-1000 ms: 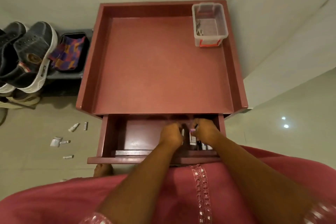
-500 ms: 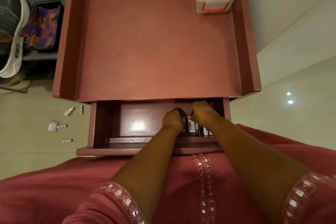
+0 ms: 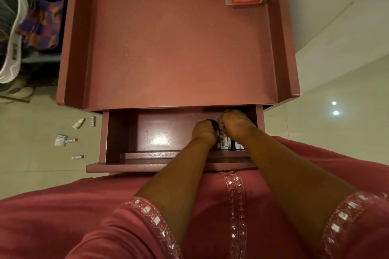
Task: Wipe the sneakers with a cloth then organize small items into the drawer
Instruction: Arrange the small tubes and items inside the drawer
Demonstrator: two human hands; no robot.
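Both hands work inside the open drawer (image 3: 151,132) of a red cabinet (image 3: 181,48). The left hand (image 3: 205,130) and right hand (image 3: 235,123), fingers curled, meet over a row of small tubes (image 3: 228,145) standing at the drawer's right end; exactly what each pinches cannot be told. More small items (image 3: 69,140) lie on the floor at left. Since half a second ago the hands have hardly shifted, though the view has tipped nearer.

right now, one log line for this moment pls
stage: sorting items in drawer | left hand: in drawer, by tubes | right hand: in drawer, grip unclear | floor items: not yet picked up
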